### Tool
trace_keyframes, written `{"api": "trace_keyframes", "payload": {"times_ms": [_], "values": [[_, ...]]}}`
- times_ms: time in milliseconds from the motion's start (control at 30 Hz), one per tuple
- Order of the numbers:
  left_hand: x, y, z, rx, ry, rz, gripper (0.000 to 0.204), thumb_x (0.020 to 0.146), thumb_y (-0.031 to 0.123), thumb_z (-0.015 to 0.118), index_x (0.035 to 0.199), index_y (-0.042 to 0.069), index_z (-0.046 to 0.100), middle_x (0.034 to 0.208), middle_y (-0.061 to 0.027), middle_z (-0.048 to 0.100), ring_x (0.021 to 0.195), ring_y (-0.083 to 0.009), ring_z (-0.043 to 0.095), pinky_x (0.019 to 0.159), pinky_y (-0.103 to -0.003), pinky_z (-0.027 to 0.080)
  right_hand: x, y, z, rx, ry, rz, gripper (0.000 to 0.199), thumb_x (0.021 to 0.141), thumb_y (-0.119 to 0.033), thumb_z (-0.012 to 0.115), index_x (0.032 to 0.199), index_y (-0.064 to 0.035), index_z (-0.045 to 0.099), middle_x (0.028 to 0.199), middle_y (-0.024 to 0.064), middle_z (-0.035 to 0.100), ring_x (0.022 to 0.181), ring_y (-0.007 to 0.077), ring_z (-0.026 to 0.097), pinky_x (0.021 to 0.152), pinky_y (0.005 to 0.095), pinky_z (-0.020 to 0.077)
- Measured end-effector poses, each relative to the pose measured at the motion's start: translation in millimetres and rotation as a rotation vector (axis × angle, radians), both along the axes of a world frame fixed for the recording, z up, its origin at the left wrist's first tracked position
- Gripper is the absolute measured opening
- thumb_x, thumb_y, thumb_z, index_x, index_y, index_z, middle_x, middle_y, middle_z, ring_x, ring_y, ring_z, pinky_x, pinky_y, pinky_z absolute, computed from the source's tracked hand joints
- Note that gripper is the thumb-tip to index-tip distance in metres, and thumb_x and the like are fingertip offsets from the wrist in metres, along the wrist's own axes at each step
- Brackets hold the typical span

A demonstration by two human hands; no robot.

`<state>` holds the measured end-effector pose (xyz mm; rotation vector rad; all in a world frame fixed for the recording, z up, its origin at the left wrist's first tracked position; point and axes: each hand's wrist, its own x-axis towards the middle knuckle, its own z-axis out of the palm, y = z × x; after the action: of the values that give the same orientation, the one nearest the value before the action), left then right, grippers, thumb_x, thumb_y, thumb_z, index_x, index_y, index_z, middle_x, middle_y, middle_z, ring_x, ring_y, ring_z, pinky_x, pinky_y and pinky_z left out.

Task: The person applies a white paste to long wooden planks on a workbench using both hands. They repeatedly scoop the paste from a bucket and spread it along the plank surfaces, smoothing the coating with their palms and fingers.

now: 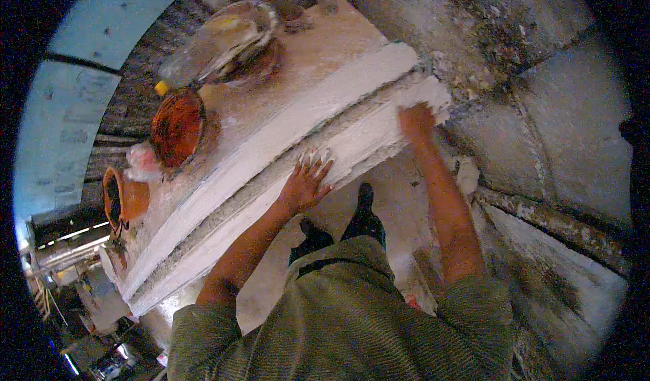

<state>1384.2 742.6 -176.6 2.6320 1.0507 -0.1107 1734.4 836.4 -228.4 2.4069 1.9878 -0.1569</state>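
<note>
Main piece: long white plaster-like moulding, lying diagonally across the worktable, from lower left to upper right. Two pale bands run along it with a rough grey groove between. The edge nearer the person is ragged; so is the upper-right end.

Left hand: resting on the nearer band about mid-length, fingers spread and not closed on anything; fingertips coated white.

Right hand: on the nearer band close to the upper-right end. Fingers blurred; cannot tell whether they grip the edge or only press.

Beyond the moulding, along the table's far side: round orange-red bowl, tilted toward the camera; orange pot with dark mouth, to its lower left; pinkish-white bundle between them. Above the bowl, a large basin with clear plastic sheeting over it; small yellow object beside.

Below: dark shoes, olive shirt. Far left: light-blue panels.
</note>
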Motion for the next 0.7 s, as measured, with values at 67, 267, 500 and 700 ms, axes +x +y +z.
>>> {"api": "trace_keyframes", "payload": {"times_ms": [67,267,500,700], "values": [[-30,-16,1,-0.049,0.011,0.081,0.067,0.098,0.051,0.04,0.153,0.014,0.026,0.154,-0.0215,0.029,0.145,-0.0445,0.017,0.117,-0.059,0.009,20,23,-3,0.379,-0.274,0.153,0.05,0.094,-0.044,0.05,0.078,-0.0026,0.073,0.079,0.018,0.07,0.078,0.0372,0.068,0.07,0.0513,0.0555],[-122,-75,3,0.071,0.06,0.2,0.065,0.1,0.052,0.034,0.152,0.014,0.028,0.152,-0.0213,0.033,0.144,-0.043,0.02,0.119,-0.056,0.009,-111,-44,-5,0.081,0.03,-0.06,0.053,0.095,-0.044,0.045,0.098,0.0022,0.07,0.11,0.0276,0.063,0.109,0.0445,0.059,0.094,0.0571,0.0463],[-204,-121,3,-0.044,0.106,0.36,0.068,0.099,0.052,0.033,0.151,0.008,0.03,0.152,-0.025,0.031,0.145,-0.0436,0.018,0.119,-0.054,0.007,-335,-178,35,-0.318,0.312,0.121,0.069,0.088,-0.048,0.054,0.127,0.0089,0.054,0.132,0.0321,0.051,0.118,0.0455,0.053,0.104,0.0532,0.0378],[-211,-137,5,0.022,-0.06,0.413,0.067,0.1,0.05,0.035,0.15,0.006,0.029,0.153,-0.0263,0.029,0.144,-0.0453,0.019,0.118,-0.056,0.01,-362,-214,-1,-0.189,0.232,0.117,0.083,0.083,-0.055,0.058,0.134,0.0096,0.047,0.139,0.0337,0.044,0.131,0.0455,0.042,0.109,0.0559,0.03]]}}
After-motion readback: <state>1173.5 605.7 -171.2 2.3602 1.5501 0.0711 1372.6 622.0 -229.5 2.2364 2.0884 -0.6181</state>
